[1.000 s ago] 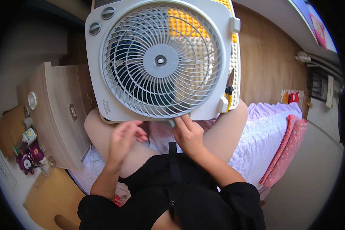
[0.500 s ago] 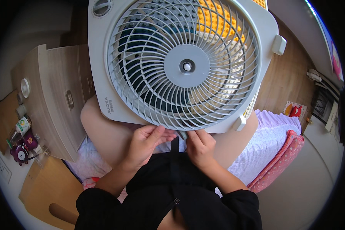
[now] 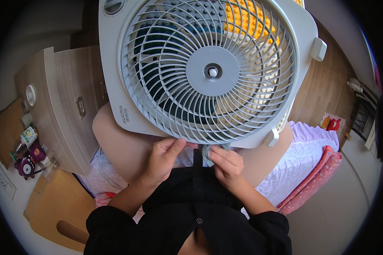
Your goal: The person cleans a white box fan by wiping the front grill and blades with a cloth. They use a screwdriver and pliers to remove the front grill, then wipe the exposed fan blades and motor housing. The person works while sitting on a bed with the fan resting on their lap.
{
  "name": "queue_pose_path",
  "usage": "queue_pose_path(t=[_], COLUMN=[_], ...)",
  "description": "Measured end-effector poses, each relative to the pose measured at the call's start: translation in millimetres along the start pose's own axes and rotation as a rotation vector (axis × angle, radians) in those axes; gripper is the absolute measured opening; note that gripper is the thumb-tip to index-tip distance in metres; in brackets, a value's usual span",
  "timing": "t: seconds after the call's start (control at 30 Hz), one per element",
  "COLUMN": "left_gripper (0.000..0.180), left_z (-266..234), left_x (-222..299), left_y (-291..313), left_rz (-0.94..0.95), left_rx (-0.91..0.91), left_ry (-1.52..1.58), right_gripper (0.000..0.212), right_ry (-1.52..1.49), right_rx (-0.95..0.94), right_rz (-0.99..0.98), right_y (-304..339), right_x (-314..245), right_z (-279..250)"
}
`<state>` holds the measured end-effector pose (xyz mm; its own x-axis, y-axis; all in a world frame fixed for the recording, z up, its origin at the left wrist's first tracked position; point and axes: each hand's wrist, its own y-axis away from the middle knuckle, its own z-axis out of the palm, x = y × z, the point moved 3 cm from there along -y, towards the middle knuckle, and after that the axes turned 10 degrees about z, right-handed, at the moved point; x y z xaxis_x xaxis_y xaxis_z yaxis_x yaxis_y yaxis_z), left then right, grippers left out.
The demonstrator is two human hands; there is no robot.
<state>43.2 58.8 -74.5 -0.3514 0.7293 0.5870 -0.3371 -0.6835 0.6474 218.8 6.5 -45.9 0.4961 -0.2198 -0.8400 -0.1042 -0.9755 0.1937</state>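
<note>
A grey fan cover [image 3: 127,114] with a round spiral grille rests across my thighs, its knob at the far left corner. My left hand [image 3: 164,155] is closed at the near rim of the cover, thumb on top and fingertips partly hidden beneath it. Just right of the middle, my right hand [image 3: 227,163] pinches a crumpled grey-green cloth [image 3: 207,154] against the same rim. Part of the cloth hangs below the grille edge. Through the bars show studded toy-brick surfaces [image 3: 247,19] in yellow, grey, dark green and cream.
To the left stands a wooden cabinet [image 3: 68,80], with a purple toy [image 3: 26,167] and a bottle beyond it. A wooden chair [image 3: 57,208] is at the lower left. On the right lie a white bed cover [image 3: 276,182] and a folded pink dotted cloth [image 3: 312,178].
More of the cloth shows at the rim, and my right hand has moved slightly down and right with it. My left fingers have drawn in under the rim. The view has shifted a little.
</note>
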Motion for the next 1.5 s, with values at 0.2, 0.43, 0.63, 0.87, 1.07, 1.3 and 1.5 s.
queue_pose_path(t=[0.2,0.43,0.63,0.87,1.07,1.3,1.5], left_gripper=[0.028,0.029,0.030,0.044,0.059,0.072,0.070], left_z=[1.9,10.4,5.5,8.6,7.6,-35.5,-30.2], left_x=[1.6,5.7,11.7,8.1,-5.2,4.1,28.9], left_y=[1.3,6.1,12.2,10.1,-0.2,-27.8,-35.5], left_rz=[0.017,-0.010,0.038,-0.180,-0.068,0.187,0.306], left_rx=[0.000,0.079,0.121,-0.004,-0.070,0.076,-0.046], left_ry=[0.028,0.063,0.034,0.120,0.351,0.609,0.607], right_gripper=[0.018,0.019,0.014,0.020,0.048,0.041,0.026], right_ry=[-0.740,-1.405,-1.068,-0.650,-0.200,0.016,-0.023], right_rx=[-0.189,-0.056,0.137,0.292,0.214,0.129,0.090], right_rz=[0.554,0.754,0.660,0.562,0.469,0.485,0.536], right_y=[39.4,26.0,13.7,1.4,-20.1,-37.5,-35.0], right_x=[11.2,0.8,-0.7,-2.3,4.2,-5.2,-3.4], right_z=[-11.8,-45.8,-85.4,-108.9,-119.2,-113.9,-106.9])
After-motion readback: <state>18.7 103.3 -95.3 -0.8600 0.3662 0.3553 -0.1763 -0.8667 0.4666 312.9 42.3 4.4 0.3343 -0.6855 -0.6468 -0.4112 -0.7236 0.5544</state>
